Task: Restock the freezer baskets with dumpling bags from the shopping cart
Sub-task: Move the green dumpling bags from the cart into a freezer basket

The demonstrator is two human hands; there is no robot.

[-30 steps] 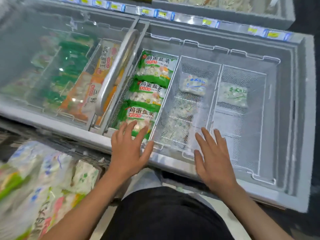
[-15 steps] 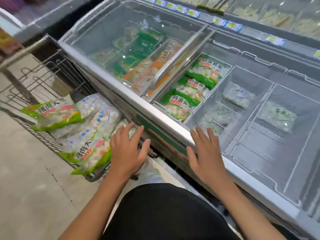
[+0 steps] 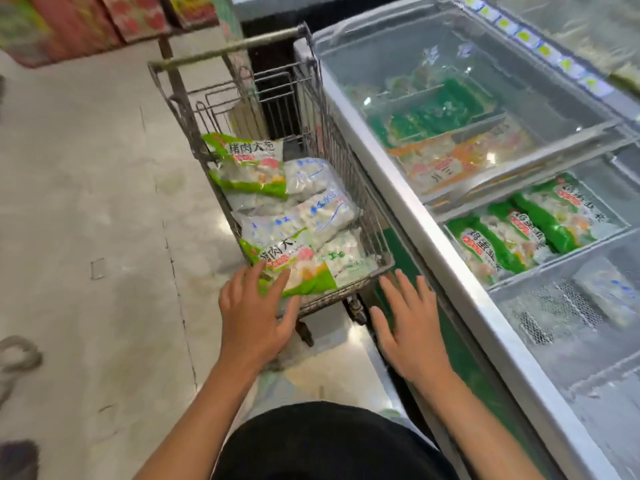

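A wire shopping cart (image 3: 346, 161) stands left of the chest freezer (image 3: 450, 258) and holds several dumpling bags. The nearest is a green and white bag (image 3: 304, 271); white bags with blue print (image 3: 311, 216) lie behind it. My left hand (image 3: 256, 310) hovers flat with spread fingers over the cart's near edge, fingertips at the green bag. My right hand (image 3: 412, 323) is spread in the gap between cart and freezer, holding nothing. In the freezer, one wire basket holds green egg-and-chive bags (image 3: 512, 237); the basket beside it (image 3: 554, 306) holds one white bag (image 3: 616, 289).
A sliding glass lid (image 3: 433, 81) covers the freezer's far part, with green and orange packs under it. Pale tiled floor (image 3: 86, 220) stretches left of the cart. Red boxes (image 3: 104, 19) are stacked at the far left. The cart's handle bar (image 3: 225, 50) points away from me.
My view has swung left from the freezer baskets to the cart. Both hands have left the freezer rim and now hang over the cart's near end, still flat and holding nothing.
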